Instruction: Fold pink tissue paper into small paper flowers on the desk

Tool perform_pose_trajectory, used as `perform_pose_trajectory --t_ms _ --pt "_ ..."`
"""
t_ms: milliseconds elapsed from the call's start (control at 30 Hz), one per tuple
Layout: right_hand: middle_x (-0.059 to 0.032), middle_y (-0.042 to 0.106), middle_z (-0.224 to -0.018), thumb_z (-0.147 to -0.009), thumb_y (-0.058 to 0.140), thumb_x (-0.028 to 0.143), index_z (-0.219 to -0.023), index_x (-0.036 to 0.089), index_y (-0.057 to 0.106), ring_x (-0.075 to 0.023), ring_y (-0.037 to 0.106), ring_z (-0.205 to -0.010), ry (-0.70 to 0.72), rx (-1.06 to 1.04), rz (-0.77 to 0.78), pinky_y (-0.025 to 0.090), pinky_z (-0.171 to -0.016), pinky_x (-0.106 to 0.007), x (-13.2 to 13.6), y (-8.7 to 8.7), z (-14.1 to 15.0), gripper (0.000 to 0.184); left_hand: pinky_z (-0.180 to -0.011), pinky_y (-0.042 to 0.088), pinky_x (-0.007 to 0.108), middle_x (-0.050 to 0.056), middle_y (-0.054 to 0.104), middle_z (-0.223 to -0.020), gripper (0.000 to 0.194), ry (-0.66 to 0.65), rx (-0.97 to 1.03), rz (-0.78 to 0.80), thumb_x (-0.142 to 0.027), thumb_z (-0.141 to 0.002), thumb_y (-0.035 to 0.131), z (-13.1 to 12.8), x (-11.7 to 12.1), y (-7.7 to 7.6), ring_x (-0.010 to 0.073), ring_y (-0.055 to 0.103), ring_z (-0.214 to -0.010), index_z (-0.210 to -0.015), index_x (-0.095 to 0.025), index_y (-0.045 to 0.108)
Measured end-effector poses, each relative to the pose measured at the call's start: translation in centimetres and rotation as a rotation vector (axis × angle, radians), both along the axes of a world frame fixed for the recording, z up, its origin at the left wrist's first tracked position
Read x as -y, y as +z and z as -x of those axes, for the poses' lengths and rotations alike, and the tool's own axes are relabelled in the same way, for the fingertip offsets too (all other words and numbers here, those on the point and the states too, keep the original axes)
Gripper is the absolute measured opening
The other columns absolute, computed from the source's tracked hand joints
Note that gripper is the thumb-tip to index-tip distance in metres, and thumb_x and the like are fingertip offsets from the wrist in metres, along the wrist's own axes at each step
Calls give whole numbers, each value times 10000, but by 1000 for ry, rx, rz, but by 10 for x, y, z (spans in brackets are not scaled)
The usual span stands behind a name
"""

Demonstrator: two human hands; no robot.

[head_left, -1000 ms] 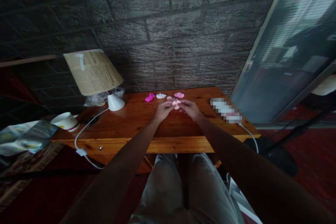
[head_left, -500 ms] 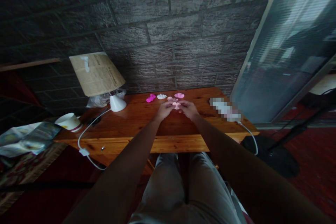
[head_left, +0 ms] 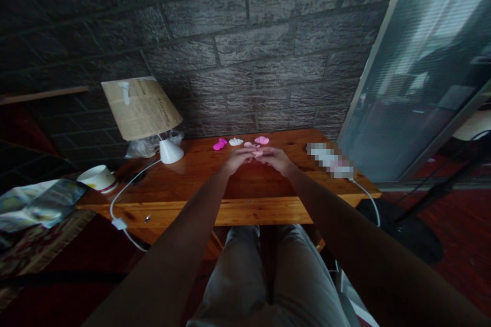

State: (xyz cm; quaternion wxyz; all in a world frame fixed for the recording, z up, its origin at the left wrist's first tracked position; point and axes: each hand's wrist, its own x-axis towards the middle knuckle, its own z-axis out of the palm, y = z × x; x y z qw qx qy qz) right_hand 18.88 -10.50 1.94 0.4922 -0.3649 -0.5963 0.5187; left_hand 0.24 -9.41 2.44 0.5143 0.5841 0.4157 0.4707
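Between my fingertips is a small pale pink piece that looks like soft modelling clay. My left hand pinches it from the left, and my right hand grips its right side. Fingers cover part of its outline. Just beyond the fingertips lies another pale pink lump, partly hidden by my hands. Behind that sits a pink lump. Farther left are a white lump and a bright magenta lump, all resting on the wooden desk.
A lamp with a paper-like shade stands at the desk's left, its white cord hanging over the front edge. Left of it is a white cup. A blurred-out white object with a cable lies at the right. A brick wall rises behind.
Both hands have flattened and closed over the pale pink piece, so less of it shows. The lumps on the desk stay where they were.
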Motion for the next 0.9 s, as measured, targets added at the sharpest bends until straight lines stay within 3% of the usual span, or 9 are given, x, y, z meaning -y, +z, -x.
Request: perform_pose_trajectory --t_ms 100,167,300,467,567,667,767,900 --pt "-19 764 -804 -536 843 272 -912 188 770 -139 628 -674 5 0 -15 474 -632 -256 0 -1 0 392 -816 472 299 106 739 -1176 437 -84 -13 -36 -303 -595 866 2 2 2 182 648 -933 -1014 -193 812" --pt "-25 763 -810 -574 827 314 -881 186 765 -138 618 -667 -5 14 -25 475 -630 -261 0 -2 0 339 -822 470 306 115 735 -1181 452 -106 -45 -83 -359 -589 884 2 1 1 199 643 -966 -999 -181 812" --pt "-27 739 -759 -680 768 379 -767 179 746 -122 583 -630 -8 75 -40 447 -587 -243 0 -2 0 219 -752 468 303 99 767 -945 440 -85 -98 -97 -502 -630 862 1 0 -3 175 636 -826 -902 -159 815" --pt "-2 654 -588 -758 718 319 -663 161 702 -101 531 -529 10 157 -37 406 -516 -221 -3 -1 -1 186 -640 432 263 45 738 -748 378 -64 -142 -100 -461 -601 892 -2 0 -6 122 572 -650 -805 -156 801" --pt "-11 700 -672 -785 705 302 -807 159 734 -97 554 -523 26 168 -41 403 -482 -207 -5 0 -3 148 -588 416 252 40 727 -708 365 -30 -151 -111 -490 -639 857 -3 -2 -6 113 547 -601 -769 -157 783" --pt "-13 741 -780 -776 737 307 -1028 186 738 -108 594 -553 49 175 -79 426 -473 -204 -13 0 -5 279 -527 382 242 31 712 -674 393 -12 -156 -120 -522 -633 843 -4 -6 -5 98 503 -539 -758 -155 773" --pt "-34 756 -861 -809 707 312 -956 186 762 -128 638 -636 37 202 -236 503 -548 -229 -25 -2 -6 201 -472 312 229 21 678 -639 410 -13 -150 -140 -550 -656 818 -6 -8 -5 75 430 -493 -740 -151 767" --pt "-41 743 -951 -875 627 347 -961 199 762 -120 624 -614 -26 229 -361 509 -562 -254 -39 -2 -1 218 -450 224 223 1 631 -650 388 55 -25 -176 -531 -698 800 -8 -10 -3 55 378 -476 -817 -163 774"
